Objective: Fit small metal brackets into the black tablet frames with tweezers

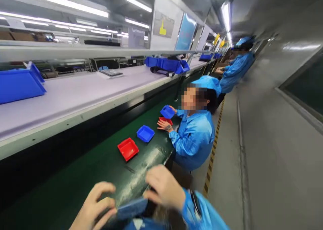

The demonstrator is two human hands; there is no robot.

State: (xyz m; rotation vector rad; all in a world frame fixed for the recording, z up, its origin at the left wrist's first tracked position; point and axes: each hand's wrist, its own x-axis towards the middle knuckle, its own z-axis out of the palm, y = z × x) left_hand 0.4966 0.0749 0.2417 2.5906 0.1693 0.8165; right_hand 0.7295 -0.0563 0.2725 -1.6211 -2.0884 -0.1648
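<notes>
My left hand (97, 206) is at the bottom of the view, its fingers bent and apart. To its right is my right hand (165, 186), curled and blurred by motion; whether it pinches anything I cannot tell. A flat, dark bluish piece (132, 208) lies low between both hands, close to the left fingertips and the right thumb. Blur hides its kind and whether either hand grips it. Beyond my hands, a red tray (128, 149) with a few small bits in it rests on the green work surface (101, 179). Just past it stands a blue tray (145, 133).
A co-worker in blue (195, 139) sits at the right, one hand on a blue tray (167, 111), the other by a red tray (166, 120). Another person (237, 68) is farther back. A long raised shelf (83, 88) at the left carries blue bins (20, 83).
</notes>
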